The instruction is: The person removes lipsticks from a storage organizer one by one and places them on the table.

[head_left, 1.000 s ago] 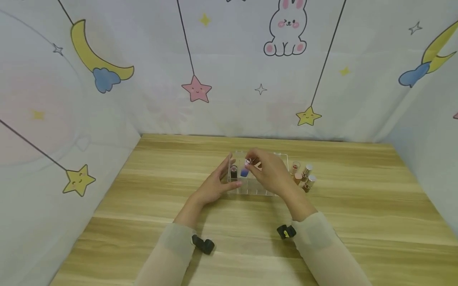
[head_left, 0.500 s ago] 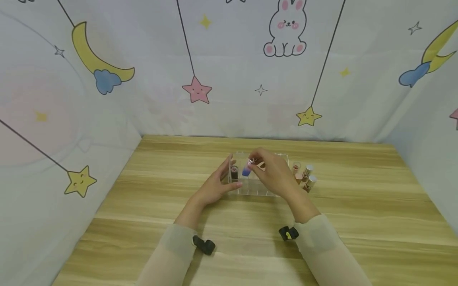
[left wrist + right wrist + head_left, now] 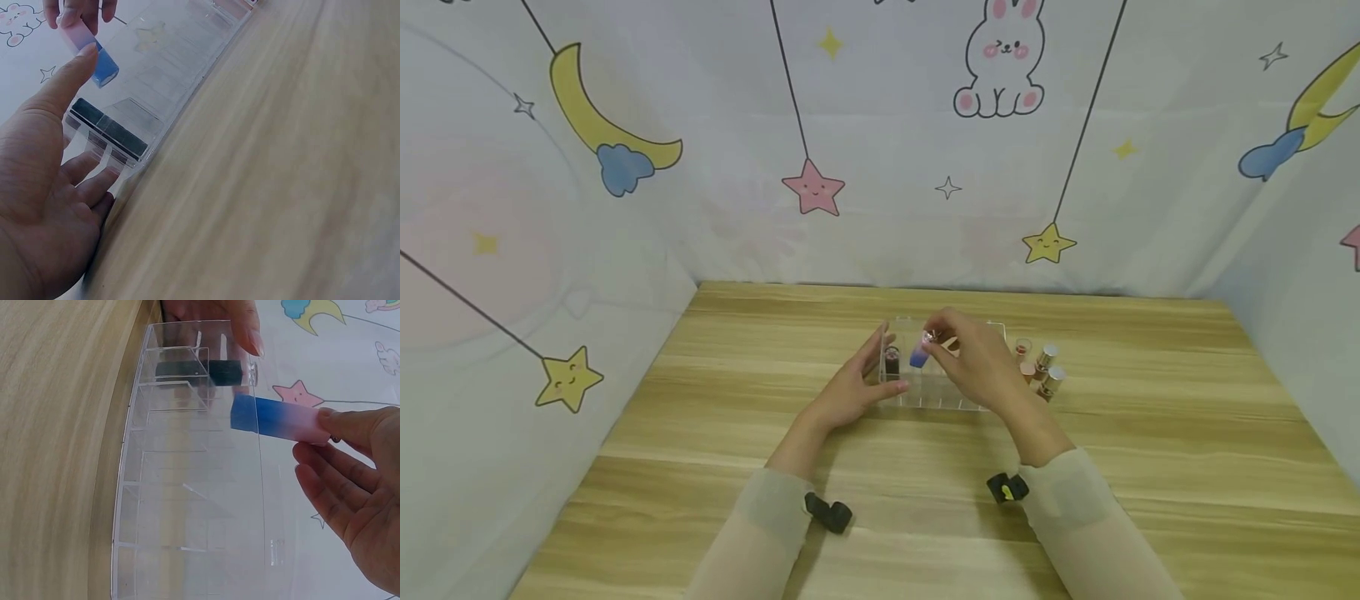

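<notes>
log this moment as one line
left hand: touches clear box | right hand: pinches pink-blue tube | black tube: inside box's left end | silver-capped tubes: on table beside box

The wood-grain bench (image 3: 910, 508) has pale and brown streaks running roughly from 9 to 3 o'clock. Toward its 12 o'clock edge sits a clear box (image 3: 942, 393), its long side also lying from 9 to 3. Just beside the box, at 3 o'clock, four small tubes cluster: a clear-topped one (image 3: 1022, 347) near 11, a silver-capped one (image 3: 1047, 358) near 1, another silver-capped one (image 3: 1052, 381) near 5, and a pinkish-topped one (image 3: 1027, 371) near 8.
</notes>
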Demonstrator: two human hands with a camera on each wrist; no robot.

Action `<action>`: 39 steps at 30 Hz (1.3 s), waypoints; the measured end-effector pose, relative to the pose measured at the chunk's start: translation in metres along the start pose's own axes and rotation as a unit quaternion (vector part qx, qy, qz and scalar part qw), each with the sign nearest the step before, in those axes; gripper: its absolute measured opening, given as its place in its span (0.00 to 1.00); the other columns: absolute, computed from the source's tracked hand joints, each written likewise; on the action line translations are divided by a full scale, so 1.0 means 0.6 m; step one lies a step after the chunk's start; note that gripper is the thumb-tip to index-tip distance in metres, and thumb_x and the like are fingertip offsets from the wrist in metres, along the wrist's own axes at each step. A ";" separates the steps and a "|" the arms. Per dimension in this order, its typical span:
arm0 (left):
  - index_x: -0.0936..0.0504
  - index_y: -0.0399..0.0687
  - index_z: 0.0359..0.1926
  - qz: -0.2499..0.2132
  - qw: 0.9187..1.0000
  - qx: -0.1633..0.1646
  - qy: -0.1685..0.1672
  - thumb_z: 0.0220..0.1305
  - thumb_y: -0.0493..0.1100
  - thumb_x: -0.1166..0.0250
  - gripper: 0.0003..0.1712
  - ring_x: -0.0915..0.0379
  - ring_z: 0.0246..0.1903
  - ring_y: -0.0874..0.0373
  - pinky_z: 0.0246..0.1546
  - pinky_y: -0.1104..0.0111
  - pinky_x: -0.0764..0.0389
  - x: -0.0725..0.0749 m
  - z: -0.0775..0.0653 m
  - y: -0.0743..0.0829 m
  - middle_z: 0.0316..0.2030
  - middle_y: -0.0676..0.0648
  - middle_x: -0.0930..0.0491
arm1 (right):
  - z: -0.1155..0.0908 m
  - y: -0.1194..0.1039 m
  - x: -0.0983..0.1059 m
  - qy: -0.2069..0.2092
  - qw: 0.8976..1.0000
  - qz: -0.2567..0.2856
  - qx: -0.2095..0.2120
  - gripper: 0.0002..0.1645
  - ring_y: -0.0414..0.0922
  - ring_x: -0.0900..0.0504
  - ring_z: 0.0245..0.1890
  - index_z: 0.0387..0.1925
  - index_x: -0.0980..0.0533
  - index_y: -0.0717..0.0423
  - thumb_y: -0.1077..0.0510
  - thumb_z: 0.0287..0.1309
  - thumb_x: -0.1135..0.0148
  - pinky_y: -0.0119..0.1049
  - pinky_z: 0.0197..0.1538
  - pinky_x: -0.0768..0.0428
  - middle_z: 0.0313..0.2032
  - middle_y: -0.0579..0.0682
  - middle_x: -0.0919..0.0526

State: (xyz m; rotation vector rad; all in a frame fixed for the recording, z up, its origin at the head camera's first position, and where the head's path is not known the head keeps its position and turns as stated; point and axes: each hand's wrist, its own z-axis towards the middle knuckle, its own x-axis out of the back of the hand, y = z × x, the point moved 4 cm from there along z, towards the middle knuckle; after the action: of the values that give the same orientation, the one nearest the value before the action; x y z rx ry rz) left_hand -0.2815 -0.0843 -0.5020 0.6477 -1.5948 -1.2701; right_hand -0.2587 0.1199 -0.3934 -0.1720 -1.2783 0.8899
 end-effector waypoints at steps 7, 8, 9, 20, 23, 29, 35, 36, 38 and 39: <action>0.60 0.83 0.81 -0.011 1.000 -0.003 -0.005 0.64 0.57 0.26 0.59 0.55 0.82 0.50 0.81 0.47 0.46 -0.002 0.002 -0.002 0.81 0.60 0.47 | -0.003 0.004 0.003 0.008 1.000 0.008 0.000 0.13 0.47 0.13 0.47 0.52 0.21 0.55 0.55 0.71 0.34 0.44 0.51 0.12 0.45 0.49 0.12; 0.60 0.83 0.81 -0.010 1.000 -0.003 -0.005 0.64 0.58 0.26 0.60 0.55 0.82 0.50 0.81 0.47 0.46 -0.002 0.002 -0.003 0.81 0.61 0.47 | -0.003 0.004 0.003 0.008 1.000 0.009 0.001 0.13 0.47 0.13 0.47 0.52 0.21 0.55 0.55 0.71 0.34 0.44 0.51 0.12 0.45 0.50 0.12; 0.60 0.83 0.81 -0.010 1.000 -0.002 -0.004 0.64 0.58 0.26 0.60 0.55 0.82 0.50 0.81 0.47 0.46 -0.002 0.002 -0.003 0.81 0.61 0.47 | -0.003 0.004 0.004 0.008 1.000 0.010 0.001 0.13 0.48 0.13 0.47 0.52 0.21 0.55 0.55 0.71 0.34 0.44 0.50 0.12 0.45 0.50 0.12; 0.60 0.77 0.83 -0.013 1.000 -0.004 -0.003 0.64 0.56 0.26 0.61 0.54 0.82 0.49 0.81 0.46 0.46 -0.003 0.002 0.000 0.81 0.58 0.47 | -0.010 0.009 0.013 0.020 1.000 0.020 -0.001 0.13 0.48 0.12 0.44 0.52 0.22 0.55 0.57 0.70 0.33 0.44 0.49 0.11 0.44 0.50 0.12; 0.60 0.76 0.83 -0.014 1.000 -0.006 -0.004 0.65 0.55 0.26 0.60 0.54 0.82 0.49 0.80 0.46 0.46 -0.003 0.002 0.000 0.81 0.57 0.47 | -0.012 0.009 0.016 0.026 0.999 0.020 0.005 0.14 0.48 0.12 0.45 0.53 0.22 0.56 0.58 0.69 0.33 0.43 0.49 0.11 0.44 0.51 0.11; 0.59 0.82 0.81 -0.010 1.000 -0.004 -0.003 0.64 0.57 0.26 0.59 0.53 0.82 0.50 0.80 0.48 0.45 -0.001 0.002 -0.001 0.81 0.58 0.46 | -0.015 0.010 0.021 0.035 0.999 0.021 0.011 0.14 0.48 0.12 0.44 0.53 0.21 0.56 0.58 0.69 0.32 0.43 0.48 0.11 0.43 0.51 0.11; 0.60 0.79 0.82 -0.010 1.000 -0.007 -0.005 0.63 0.59 0.26 0.61 0.54 0.82 0.49 0.80 0.46 0.46 -0.001 0.002 -0.002 0.81 0.59 0.47 | -0.019 0.014 0.025 0.041 0.999 0.026 0.009 0.14 0.48 0.12 0.43 0.53 0.21 0.56 0.57 0.69 0.32 0.45 0.48 0.11 0.43 0.51 0.11; 0.60 0.77 0.83 -0.010 1.000 -0.006 -0.005 0.63 0.59 0.26 0.61 0.54 0.82 0.49 0.80 0.46 0.46 -0.001 0.002 -0.002 0.81 0.59 0.47 | -0.019 0.015 0.026 0.042 0.999 0.027 0.009 0.14 0.48 0.12 0.44 0.53 0.21 0.55 0.57 0.69 0.32 0.45 0.48 0.11 0.43 0.51 0.11; 0.60 0.74 0.83 -0.009 1.000 -0.006 -0.005 0.63 0.59 0.26 0.62 0.54 0.82 0.50 0.80 0.47 0.46 -0.001 0.002 -0.003 0.81 0.59 0.47 | -0.021 0.016 0.028 0.043 0.999 0.027 0.007 0.14 0.48 0.12 0.44 0.53 0.21 0.55 0.57 0.69 0.32 0.45 0.48 0.11 0.44 0.51 0.11; 0.60 0.74 0.83 -0.008 1.000 -0.006 -0.004 0.63 0.60 0.26 0.62 0.54 0.82 0.50 0.80 0.47 0.46 -0.001 0.003 -0.003 0.81 0.60 0.47 | -0.022 0.017 0.029 0.045 0.999 0.027 0.007 0.14 0.49 0.12 0.44 0.54 0.21 0.55 0.57 0.69 0.33 0.45 0.48 0.11 0.44 0.51 0.11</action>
State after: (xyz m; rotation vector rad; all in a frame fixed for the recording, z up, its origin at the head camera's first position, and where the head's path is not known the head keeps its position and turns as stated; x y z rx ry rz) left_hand -0.2830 -0.0836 -0.5039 0.6502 -1.5910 -1.2943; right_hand -0.2517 0.1427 -0.3901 -0.2341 -1.1885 0.9268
